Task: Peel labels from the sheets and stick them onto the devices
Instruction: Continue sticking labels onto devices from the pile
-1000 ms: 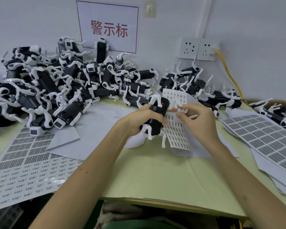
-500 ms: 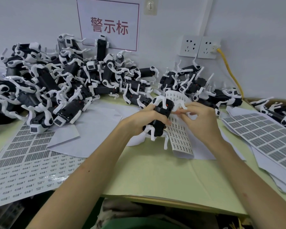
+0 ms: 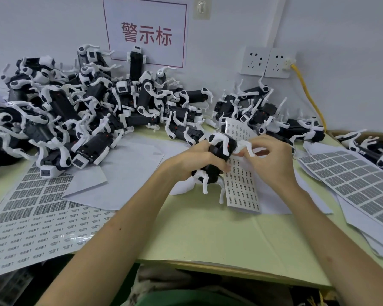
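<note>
My left hand [image 3: 192, 161] grips a black device with white legs [image 3: 219, 149], held tilted above the table's middle. My right hand [image 3: 272, 164] is against the device's right side, its thumb and curled fingers pinching around the body near a white leg. No label shows between those fingertips. Under both hands lies a curled label sheet [image 3: 241, 191] printed with small dark labels, its upper end rising behind the device.
A large heap of the same devices [image 3: 86, 111] fills the back left, and more lie at the back right [image 3: 274, 120]. Label sheets lie at left [image 3: 31, 217] and right [image 3: 352, 173]. A yellow cable [image 3: 307, 93] hangs from wall sockets.
My right hand has moved in from beside the device to its side, fingers now closed against it. The left hand keeps its grip and has turned the device slightly.
</note>
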{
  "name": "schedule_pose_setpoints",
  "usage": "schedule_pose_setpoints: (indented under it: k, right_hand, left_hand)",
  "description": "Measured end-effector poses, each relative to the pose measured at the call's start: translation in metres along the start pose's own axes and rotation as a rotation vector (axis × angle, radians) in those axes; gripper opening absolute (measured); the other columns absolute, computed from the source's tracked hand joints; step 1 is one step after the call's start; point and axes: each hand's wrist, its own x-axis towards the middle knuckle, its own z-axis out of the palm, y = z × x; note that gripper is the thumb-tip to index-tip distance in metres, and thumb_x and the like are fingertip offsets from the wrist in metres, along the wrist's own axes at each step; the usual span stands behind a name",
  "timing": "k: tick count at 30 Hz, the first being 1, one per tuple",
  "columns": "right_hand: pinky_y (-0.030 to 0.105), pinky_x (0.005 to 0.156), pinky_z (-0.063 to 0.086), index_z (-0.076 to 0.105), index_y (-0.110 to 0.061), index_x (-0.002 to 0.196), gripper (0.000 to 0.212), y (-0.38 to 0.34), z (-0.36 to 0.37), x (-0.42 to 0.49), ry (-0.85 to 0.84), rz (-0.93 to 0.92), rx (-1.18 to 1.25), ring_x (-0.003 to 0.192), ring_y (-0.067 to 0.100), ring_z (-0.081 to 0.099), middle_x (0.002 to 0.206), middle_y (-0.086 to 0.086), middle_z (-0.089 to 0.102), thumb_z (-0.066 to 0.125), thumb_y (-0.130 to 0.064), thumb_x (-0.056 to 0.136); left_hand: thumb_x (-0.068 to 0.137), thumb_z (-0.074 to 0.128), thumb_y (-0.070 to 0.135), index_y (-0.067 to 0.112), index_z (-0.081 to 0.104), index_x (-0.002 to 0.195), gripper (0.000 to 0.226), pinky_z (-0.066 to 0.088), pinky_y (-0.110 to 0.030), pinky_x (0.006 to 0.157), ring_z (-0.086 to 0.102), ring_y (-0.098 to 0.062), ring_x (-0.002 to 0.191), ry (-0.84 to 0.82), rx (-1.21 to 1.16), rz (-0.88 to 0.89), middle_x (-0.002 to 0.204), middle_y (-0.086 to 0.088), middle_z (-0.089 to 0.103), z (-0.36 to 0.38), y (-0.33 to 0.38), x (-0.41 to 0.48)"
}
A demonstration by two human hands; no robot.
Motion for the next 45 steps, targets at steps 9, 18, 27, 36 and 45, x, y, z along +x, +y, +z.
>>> schedule_pose_setpoints:
  k: [9,18,27,36,45]
  right_hand:
    - [0.029,0.084,0.059,0.079,-0.014,0.110,0.027,0.005,-0.002,0.003,-0.168,0.011,0.026,0.103,0.003,0.063,0.110,-0.017,0.066,0.084,-0.017,0.083]
    - [0.024,0.069,0.053,0.080,-0.021,0.086,0.013,0.003,0.000,0.004,-0.078,-0.105,0.022,0.083,0.003,0.064,0.087,-0.022,0.065,0.085,-0.011,0.080]
    - [0.018,0.070,0.053,0.081,-0.013,0.094,0.007,0.005,-0.001,0.003,-0.068,-0.107,-0.045,0.084,0.001,0.064,0.088,-0.028,0.062,0.077,-0.012,0.088]
    - [0.007,0.067,0.045,0.079,-0.011,0.083,0.007,0.005,0.000,0.003,-0.061,-0.039,0.020,0.081,-0.005,0.063,0.087,-0.021,0.065,0.078,-0.004,0.084]
    - [0.009,0.072,0.046,0.078,-0.022,0.090,0.018,0.007,-0.002,0.005,-0.102,0.020,0.127,0.085,0.005,0.064,0.090,-0.018,0.067,0.077,-0.004,0.086]
  left_hand:
    - [0.061,0.080,0.007,0.005,0.056,0.129,0.072,0.058,-0.061,0.095,0.071,-0.039,0.112,0.139,-0.077,-0.067,0.127,-0.023,0.069,-0.003,0.001,-0.001]
    - [0.069,0.075,0.001,0.011,0.065,0.128,0.061,0.063,-0.049,0.086,0.073,-0.037,0.109,0.059,-0.213,-0.045,0.127,-0.024,0.070,-0.008,-0.002,0.000]
    - [0.071,0.072,0.003,0.007,0.069,0.129,0.059,0.058,-0.044,0.084,0.067,-0.044,0.118,0.018,-0.103,0.032,0.125,-0.025,0.071,-0.003,-0.005,0.006]
    - [0.075,0.069,0.000,0.034,0.084,0.089,0.039,0.061,-0.030,0.065,0.079,-0.019,0.090,-0.067,-0.075,0.086,0.097,-0.002,0.081,-0.004,-0.008,0.008]
    - [0.068,0.071,0.000,0.027,0.080,0.086,0.034,0.061,-0.031,0.063,0.078,-0.021,0.086,-0.029,-0.043,0.086,0.091,-0.001,0.080,-0.008,-0.010,0.010]
